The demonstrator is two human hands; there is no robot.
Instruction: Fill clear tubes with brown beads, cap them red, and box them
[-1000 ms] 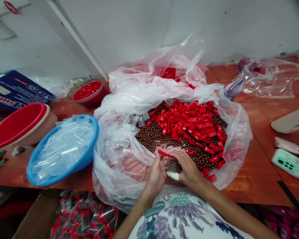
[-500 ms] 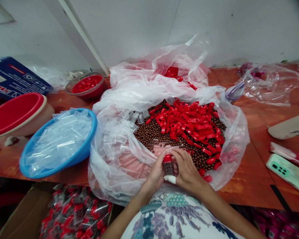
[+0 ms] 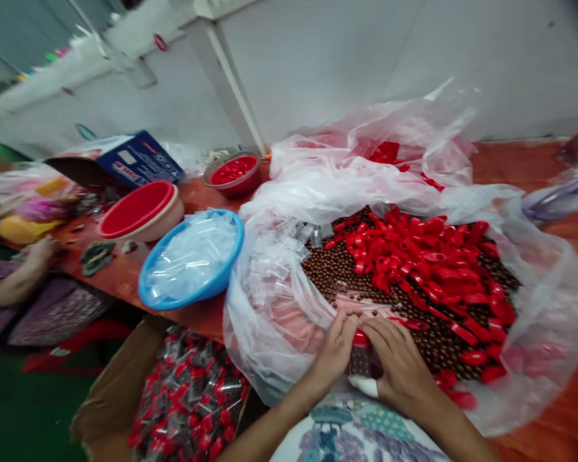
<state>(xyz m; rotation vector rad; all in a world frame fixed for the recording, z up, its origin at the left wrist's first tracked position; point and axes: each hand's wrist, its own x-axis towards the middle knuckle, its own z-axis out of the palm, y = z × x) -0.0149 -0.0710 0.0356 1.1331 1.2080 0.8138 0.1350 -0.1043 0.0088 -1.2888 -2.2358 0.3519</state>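
Note:
Between my two hands is a small clear container [image 3: 360, 360] with a red cap, filled with brown balls. My left hand [image 3: 334, 350] closes on its left side, fingers near the cap. My right hand [image 3: 397, 359] wraps the right side, its thumb in a white covering below the container. Around them spreads a white translucent bag [image 3: 262, 321] holding brown balls [image 3: 334, 269], a heap of red caps [image 3: 428, 256] and clear empty containers [image 3: 274, 256] at its left.
Left of the bag are a blue basin [image 3: 241, 237] of clear containers, a red basin [image 3: 137, 208] and a bowl of red pieces [image 3: 234, 172]. Below is a carton [image 3: 108, 391] of filled containers. Another person's arm [image 3: 17, 282] rests at the far left, near a blue box [image 3: 142, 160].
The view has swung left, so everything sits further right and the other person's arm shows. Both hands still hold the container, with their fingers drawn closer over its cap.

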